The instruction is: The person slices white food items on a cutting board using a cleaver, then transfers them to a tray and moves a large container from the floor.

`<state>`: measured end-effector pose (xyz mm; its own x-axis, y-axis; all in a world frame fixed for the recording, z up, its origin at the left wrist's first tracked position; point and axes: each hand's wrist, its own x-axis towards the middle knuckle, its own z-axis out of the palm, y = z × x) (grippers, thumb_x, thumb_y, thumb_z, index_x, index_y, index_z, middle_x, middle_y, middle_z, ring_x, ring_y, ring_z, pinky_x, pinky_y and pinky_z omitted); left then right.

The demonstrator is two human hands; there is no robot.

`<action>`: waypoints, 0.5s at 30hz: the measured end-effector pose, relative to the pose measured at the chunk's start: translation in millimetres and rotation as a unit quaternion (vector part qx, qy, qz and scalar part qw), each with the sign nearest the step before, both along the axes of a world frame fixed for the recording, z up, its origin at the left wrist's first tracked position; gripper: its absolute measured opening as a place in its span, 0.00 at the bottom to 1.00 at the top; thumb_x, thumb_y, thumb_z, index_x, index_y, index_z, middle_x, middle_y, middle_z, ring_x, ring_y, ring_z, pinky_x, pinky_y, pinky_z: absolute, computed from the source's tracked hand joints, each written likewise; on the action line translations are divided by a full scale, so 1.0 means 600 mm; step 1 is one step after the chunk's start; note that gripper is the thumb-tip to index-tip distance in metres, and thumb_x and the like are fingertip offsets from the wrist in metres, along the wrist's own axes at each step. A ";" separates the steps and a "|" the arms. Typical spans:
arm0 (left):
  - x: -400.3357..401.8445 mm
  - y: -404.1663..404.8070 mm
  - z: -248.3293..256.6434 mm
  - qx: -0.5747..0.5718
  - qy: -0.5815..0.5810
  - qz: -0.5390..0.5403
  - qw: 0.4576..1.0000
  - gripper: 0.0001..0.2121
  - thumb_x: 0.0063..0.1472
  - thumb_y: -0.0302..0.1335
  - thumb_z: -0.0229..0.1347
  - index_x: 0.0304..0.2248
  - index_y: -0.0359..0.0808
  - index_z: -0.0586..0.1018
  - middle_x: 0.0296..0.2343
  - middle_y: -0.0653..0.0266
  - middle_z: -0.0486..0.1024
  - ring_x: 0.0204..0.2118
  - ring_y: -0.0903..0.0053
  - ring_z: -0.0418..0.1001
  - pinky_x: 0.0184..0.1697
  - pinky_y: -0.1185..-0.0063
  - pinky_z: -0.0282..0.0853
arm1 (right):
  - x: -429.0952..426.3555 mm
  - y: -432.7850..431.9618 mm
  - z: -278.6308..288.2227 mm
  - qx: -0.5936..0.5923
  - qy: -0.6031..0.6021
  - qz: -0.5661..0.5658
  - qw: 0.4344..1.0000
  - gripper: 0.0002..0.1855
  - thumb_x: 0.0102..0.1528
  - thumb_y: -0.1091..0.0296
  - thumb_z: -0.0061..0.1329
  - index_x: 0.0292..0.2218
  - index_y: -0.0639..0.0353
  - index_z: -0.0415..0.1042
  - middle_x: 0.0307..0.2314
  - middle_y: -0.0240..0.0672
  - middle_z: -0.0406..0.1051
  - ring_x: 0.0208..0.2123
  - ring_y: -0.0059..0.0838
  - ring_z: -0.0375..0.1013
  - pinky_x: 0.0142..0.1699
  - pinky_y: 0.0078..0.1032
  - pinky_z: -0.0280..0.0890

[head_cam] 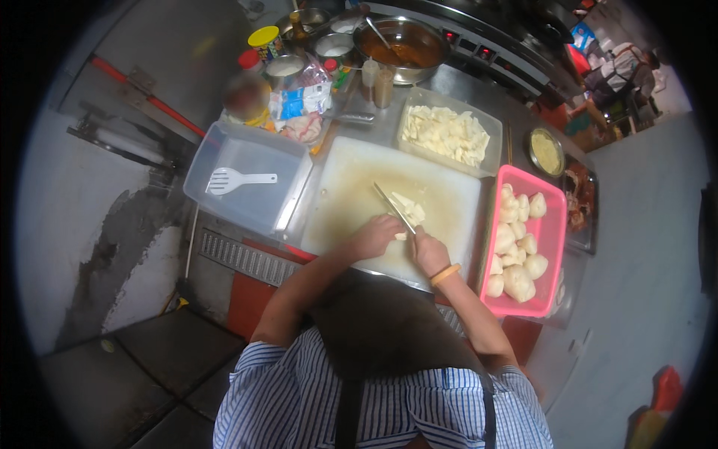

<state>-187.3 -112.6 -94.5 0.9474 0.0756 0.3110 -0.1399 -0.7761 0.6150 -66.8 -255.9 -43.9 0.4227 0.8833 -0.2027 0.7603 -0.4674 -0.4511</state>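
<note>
My right hand [431, 253] grips the handle of a kitchen knife [394, 206], its blade pointing up and to the left over a white cutting board [348, 168]. Cut pale slices [412, 210], perhaps of a peeled root vegetable, lie beside the blade on its right. Close to the blade's left side, my left hand [378, 234] rests with curled fingers on a small pale piece [401, 236], mostly hidden by the fingers and the knife. An orange band [445, 274] circles my right wrist.
A pink basket [554, 247] of whole peeled pieces [519, 280] stands right of the board. Behind it sits a clear tub [493, 146] full of slices. At left, a plastic bin [252, 207] holds a white slotted turner [230, 181]. A bowl of red-brown sauce [418, 73] and squeeze bottles [383, 88] stand farther back.
</note>
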 end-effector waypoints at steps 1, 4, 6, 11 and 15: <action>0.003 0.001 0.001 0.001 -0.013 0.001 1.000 0.13 0.49 0.20 0.50 0.37 0.34 0.73 0.36 0.60 0.70 0.42 0.65 0.65 0.45 0.72 0.59 | 0.000 -0.002 -0.007 0.009 0.017 -0.016 1.000 0.11 0.56 0.64 0.36 0.32 0.64 0.62 0.19 0.51 0.70 0.22 0.50 0.71 0.28 0.42 0.65; 0.006 0.008 0.000 -0.001 -0.006 -0.008 1.000 0.13 0.48 0.20 0.50 0.37 0.35 0.74 0.36 0.60 0.70 0.42 0.65 0.65 0.45 0.71 0.59 | 0.009 0.012 -0.004 0.013 0.006 -0.007 1.000 0.11 0.56 0.63 0.37 0.31 0.64 0.61 0.16 0.52 0.68 0.19 0.53 0.69 0.26 0.44 0.64; 0.000 0.006 0.000 0.005 0.004 -0.008 1.000 0.12 0.49 0.21 0.50 0.36 0.35 0.74 0.36 0.61 0.70 0.41 0.66 0.65 0.45 0.72 0.59 | -0.002 0.006 0.030 -0.001 0.011 -0.004 1.000 0.11 0.56 0.64 0.36 0.32 0.64 0.62 0.18 0.52 0.69 0.21 0.52 0.70 0.28 0.44 0.64; 0.003 0.001 0.004 0.043 -0.002 0.013 0.999 0.12 0.50 0.22 0.50 0.36 0.37 0.73 0.36 0.62 0.70 0.41 0.66 0.65 0.44 0.72 0.59 | 0.001 -0.004 -0.017 0.013 0.027 -0.037 0.999 0.11 0.56 0.65 0.35 0.32 0.64 0.63 0.20 0.53 0.70 0.24 0.52 0.71 0.30 0.43 0.65; -0.004 0.005 -0.003 0.017 0.003 0.009 1.000 0.12 0.51 0.23 0.51 0.37 0.37 0.73 0.37 0.63 0.70 0.42 0.67 0.65 0.44 0.72 0.58 | -0.005 0.010 0.022 0.006 0.022 -0.016 1.000 0.12 0.56 0.63 0.37 0.32 0.65 0.61 0.17 0.53 0.68 0.21 0.53 0.69 0.28 0.44 0.64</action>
